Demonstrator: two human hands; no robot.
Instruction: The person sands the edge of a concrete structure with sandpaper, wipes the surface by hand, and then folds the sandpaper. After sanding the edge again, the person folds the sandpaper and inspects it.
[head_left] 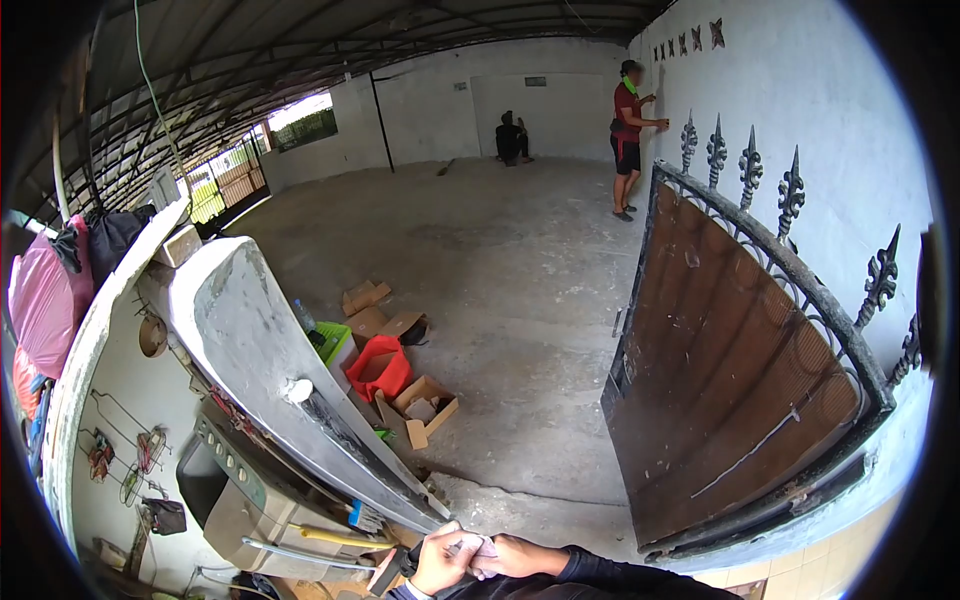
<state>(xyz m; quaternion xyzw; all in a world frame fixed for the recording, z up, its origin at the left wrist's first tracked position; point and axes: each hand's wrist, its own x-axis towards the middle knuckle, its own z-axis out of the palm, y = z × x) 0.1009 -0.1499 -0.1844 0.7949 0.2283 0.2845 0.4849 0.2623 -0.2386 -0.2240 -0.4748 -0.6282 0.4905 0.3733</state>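
Observation:
At the bottom edge of the view my left hand (440,561) and my right hand (528,556) are close together in front of my body. Both are closed on a small crumpled, pale pinkish-purple piece (485,552); its kind I cannot tell. Fingers from both sides partly cover it. A dark band (409,562) circles my left wrist, and a dark sleeve (580,565) reaches my right wrist.
Right stands a brown metal gate (720,370) with spear tops. A grey wall (250,310) runs left, above a washing machine (255,500). Cardboard boxes (425,402) and a red bag (380,368) lie ahead. One person (627,130) stands by the white wall; another (512,138) sits low.

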